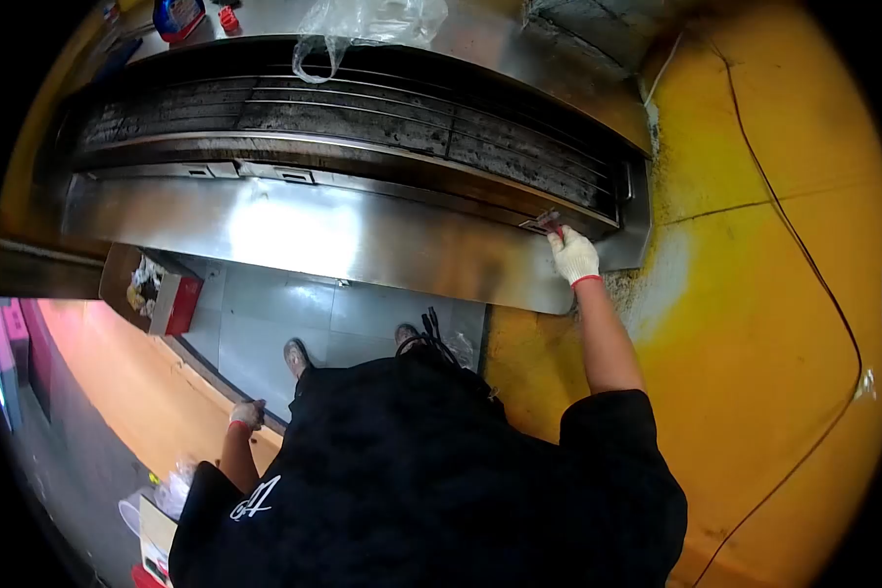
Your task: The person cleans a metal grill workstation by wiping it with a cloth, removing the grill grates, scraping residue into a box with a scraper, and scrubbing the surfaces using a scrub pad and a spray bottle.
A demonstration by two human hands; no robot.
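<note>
My right hand [573, 257], in a white work glove with a red cuff, is closed around a small scraper-like tool [549, 220] with a reddish handle. The tool's head meets the front ledge of a long steel grill [353, 152], close to its right end. Glare and small size hide the tool's exact kind. Low on the left, my gloved left hand [248, 414] hangs beside my body with its fingers curled. Its palm side is dark, and whatever it may hold cannot be made out.
A clear plastic bag [367, 22] lies on the grill's back edge, near a blue bottle [176, 18] and a red cap-like item [228, 19]. Left of my feet stands an open cardboard box [173, 304] with waste inside. A cable [789, 230] runs along the yellow wall.
</note>
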